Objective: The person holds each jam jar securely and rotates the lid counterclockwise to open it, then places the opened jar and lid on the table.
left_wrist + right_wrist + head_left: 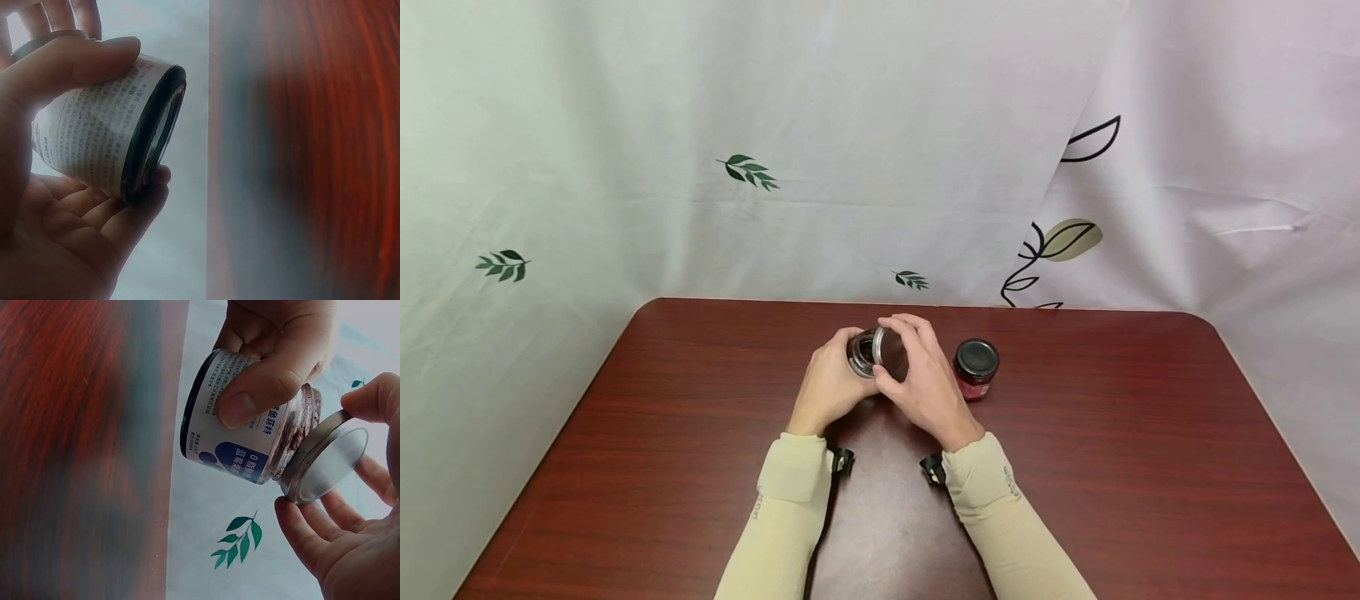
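A glass jar [240, 447] with a white and blue label lies tilted in the grip of my left hand [835, 379], thumb across the label. Its dark base [153, 134] faces the camera in the left wrist view. Dark reddish smears show on the jar's threaded neck [304, 419]. My right hand [925, 387] holds a round silvery lid [331, 464] by its edge between thumb and fingertips. The lid stands at an angle across the jar's mouth, its lower edge right at the rim. Both hands are raised over the table.
A second jar [976, 358], with a black lid and a reddish label, stands on the table just right of my right hand. The reddish-brown wooden table [1112, 433] ends at a pale leaf-patterned cloth [850, 167] behind it. Both forearms wear pale sleeves [793, 492].
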A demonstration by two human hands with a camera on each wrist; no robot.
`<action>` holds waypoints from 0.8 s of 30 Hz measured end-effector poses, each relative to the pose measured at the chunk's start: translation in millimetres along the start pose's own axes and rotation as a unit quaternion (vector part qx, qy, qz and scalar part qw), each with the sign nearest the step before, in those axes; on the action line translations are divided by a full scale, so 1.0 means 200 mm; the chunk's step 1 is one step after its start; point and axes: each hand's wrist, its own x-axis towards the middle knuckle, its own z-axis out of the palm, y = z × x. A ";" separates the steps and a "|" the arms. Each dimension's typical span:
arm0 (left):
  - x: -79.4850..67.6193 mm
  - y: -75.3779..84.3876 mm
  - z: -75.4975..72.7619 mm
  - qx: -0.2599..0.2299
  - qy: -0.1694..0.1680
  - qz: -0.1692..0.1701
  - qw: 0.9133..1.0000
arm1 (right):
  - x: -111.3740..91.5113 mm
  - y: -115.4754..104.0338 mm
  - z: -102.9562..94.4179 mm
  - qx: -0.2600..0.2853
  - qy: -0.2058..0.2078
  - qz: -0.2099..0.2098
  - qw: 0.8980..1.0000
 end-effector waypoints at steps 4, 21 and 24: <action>0.00 0.00 -0.01 -0.002 -0.001 -0.003 1.000 | 0.00 0.00 0.00 0.002 0.001 -0.001 1.000; 0.00 -0.01 -0.01 -0.002 0.000 -0.007 1.000 | 0.00 0.01 0.00 0.004 0.007 0.004 1.000; 0.01 -0.01 -0.01 -0.004 0.002 -0.007 1.000 | 0.01 0.00 0.00 0.006 0.007 0.007 1.000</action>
